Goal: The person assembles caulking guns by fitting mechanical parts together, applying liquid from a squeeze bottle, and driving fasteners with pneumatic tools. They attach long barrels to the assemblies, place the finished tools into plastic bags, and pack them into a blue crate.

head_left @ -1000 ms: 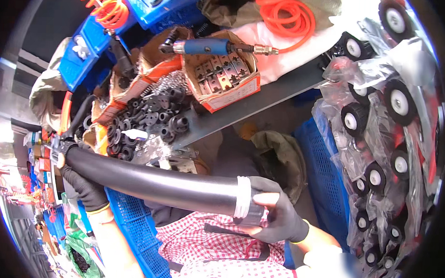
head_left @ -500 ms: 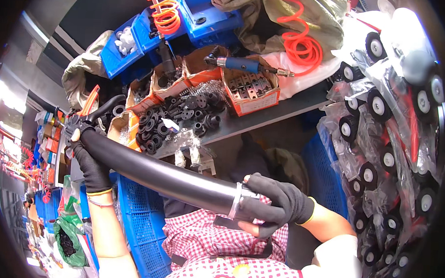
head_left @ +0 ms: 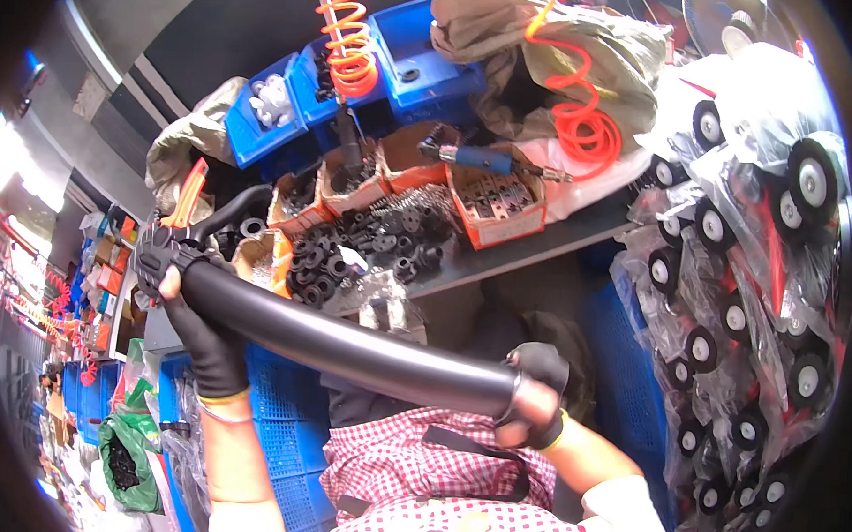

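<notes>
A long, curved black tube (head_left: 348, 343) slants across in front of me, its left end higher and farther away. Near that left end, a black fitting (head_left: 164, 255) joins it, with a black handle-like piece and an orange part (head_left: 190, 194) beyond. My left hand (head_left: 207, 343), in a black glove with bare fingertips, is closed around the tube beside this fitting. At the lower right end, my gloved right hand (head_left: 539, 392) grips the tube's rim, its fingers curled over the end. What lies inside that end is hidden by the hand.
On the bench (head_left: 511, 260) lie heaped black rings and fittings (head_left: 370, 250), plus open cardboard boxes of small parts (head_left: 498, 208). A blue air tool (head_left: 481, 159) with a coiled orange hose (head_left: 585, 140) rests across one box. Blue bins (head_left: 424, 64) stand behind. Bagged black wheels (head_left: 714, 224) fill the right side.
My right hand has gone from spread fingers around the tube's end to a closed grip on it. A pale ring seen there before is now mostly covered. The whole view has shifted slightly.
</notes>
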The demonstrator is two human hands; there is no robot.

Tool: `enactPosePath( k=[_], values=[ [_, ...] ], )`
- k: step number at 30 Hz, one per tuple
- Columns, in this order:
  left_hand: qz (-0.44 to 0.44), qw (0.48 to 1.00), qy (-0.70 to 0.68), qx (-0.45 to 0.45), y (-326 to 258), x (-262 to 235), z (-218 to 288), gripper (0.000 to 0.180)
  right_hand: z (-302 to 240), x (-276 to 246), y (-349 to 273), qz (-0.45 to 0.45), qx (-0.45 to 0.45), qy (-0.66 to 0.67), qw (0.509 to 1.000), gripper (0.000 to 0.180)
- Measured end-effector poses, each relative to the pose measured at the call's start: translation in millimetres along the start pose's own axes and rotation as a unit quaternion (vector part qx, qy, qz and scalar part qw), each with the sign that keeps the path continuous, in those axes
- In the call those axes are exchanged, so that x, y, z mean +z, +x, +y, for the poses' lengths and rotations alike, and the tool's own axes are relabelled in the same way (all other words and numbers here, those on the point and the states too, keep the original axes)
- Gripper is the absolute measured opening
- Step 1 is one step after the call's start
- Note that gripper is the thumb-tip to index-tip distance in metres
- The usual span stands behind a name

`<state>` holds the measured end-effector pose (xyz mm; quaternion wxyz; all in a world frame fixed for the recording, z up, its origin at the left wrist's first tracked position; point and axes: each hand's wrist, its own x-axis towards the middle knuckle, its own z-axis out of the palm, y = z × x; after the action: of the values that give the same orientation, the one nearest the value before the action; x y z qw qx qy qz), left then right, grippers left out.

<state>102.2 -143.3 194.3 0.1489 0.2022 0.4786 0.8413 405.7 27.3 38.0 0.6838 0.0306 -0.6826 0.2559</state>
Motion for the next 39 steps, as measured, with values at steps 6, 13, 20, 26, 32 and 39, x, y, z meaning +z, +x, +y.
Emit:
enactPosePath(
  k=[6, 13, 20, 26, 32, 39],
  values=[
    [-0.376, 0.916, -0.141, 0.0, -27.8, 19.5, 32.6, 0.079, -48.9, 67.5, -95.7, -0.04, 0.786, 0.397, 0.473, 0.022],
    [-0.497, 0.84, 0.072, -0.207, -74.0, 0.3, 30.5, 0.102, -18.0, 63.1, -22.6, -0.212, 0.65, 0.65, 0.332, 0.078],
    [-0.483, 0.721, 0.278, -0.412, -70.0, 39.8, 18.2, 0.102, -2.1, 42.3, -17.5, -0.599, 0.497, 0.518, 0.354, 0.077],
    [-0.54, 0.689, 0.381, -0.297, -64.2, 48.5, 17.6, 0.092, -3.2, 29.4, -12.1, -0.524, 0.562, 0.476, 0.426, 0.024],
    [-0.575, 0.657, 0.431, -0.229, -62.8, 54.9, 9.3, 0.088, 9.7, 15.1, -3.6, -0.568, 0.449, 0.362, 0.588, 0.033],
    [-0.487, 0.639, 0.592, -0.061, -79.0, 54.4, 1.9, 0.081, 19.0, -24.5, 122.8, -0.109, 0.538, 0.352, 0.758, 0.038]
  ],
)
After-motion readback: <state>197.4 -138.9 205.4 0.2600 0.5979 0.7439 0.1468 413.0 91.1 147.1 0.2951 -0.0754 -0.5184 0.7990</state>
